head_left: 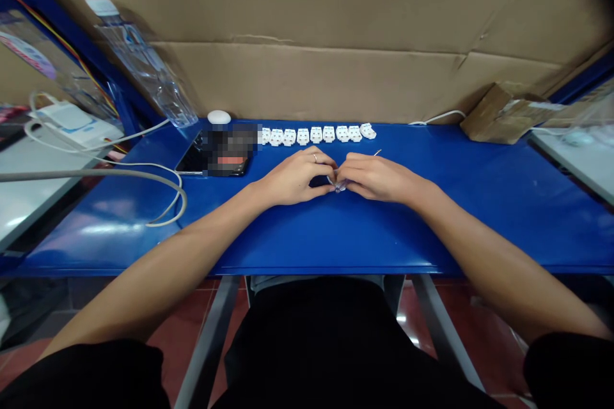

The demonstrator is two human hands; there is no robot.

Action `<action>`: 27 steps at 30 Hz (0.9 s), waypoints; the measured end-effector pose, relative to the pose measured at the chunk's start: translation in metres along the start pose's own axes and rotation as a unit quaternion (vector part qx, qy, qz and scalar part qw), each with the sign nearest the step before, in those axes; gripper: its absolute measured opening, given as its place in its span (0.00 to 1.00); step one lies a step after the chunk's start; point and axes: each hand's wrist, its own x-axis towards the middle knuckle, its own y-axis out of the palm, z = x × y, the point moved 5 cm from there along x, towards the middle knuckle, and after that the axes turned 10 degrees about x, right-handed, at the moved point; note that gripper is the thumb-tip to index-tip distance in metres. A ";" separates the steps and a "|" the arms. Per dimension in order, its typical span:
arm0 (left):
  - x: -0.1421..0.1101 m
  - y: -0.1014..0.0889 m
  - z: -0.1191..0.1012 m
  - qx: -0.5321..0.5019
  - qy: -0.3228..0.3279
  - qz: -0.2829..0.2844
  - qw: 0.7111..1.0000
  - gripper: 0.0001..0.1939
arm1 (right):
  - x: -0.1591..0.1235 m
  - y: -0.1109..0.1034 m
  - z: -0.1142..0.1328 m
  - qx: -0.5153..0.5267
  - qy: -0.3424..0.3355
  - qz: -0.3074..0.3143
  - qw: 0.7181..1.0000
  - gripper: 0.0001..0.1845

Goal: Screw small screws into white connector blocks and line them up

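Observation:
Both hands rest together on the middle of the blue table. My left hand, with a ring on one finger, has its fingers curled and pinches a small pale part. My right hand meets it, fingers closed on the same small part; a thin metal piece sticks up behind its knuckles. What exactly the part is I cannot make out. Behind the hands, several small white plastic pieces lie in a row.
A dark phone lies left of the hands with a white round object behind it. White cables loop at the left. A clear plastic bag leans on the cardboard wall. A cardboard box sits at the right.

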 end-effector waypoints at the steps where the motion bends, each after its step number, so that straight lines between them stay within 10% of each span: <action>1: 0.000 0.000 0.000 -0.002 0.001 0.001 1.000 0.07 | 0.000 -0.001 0.001 0.015 0.002 0.000 1.000 0.14; 27: 0.001 -0.004 -0.007 -0.029 0.034 -0.044 0.998 0.08 | 0.000 -0.009 -0.002 0.074 0.067 -0.008 0.995 0.12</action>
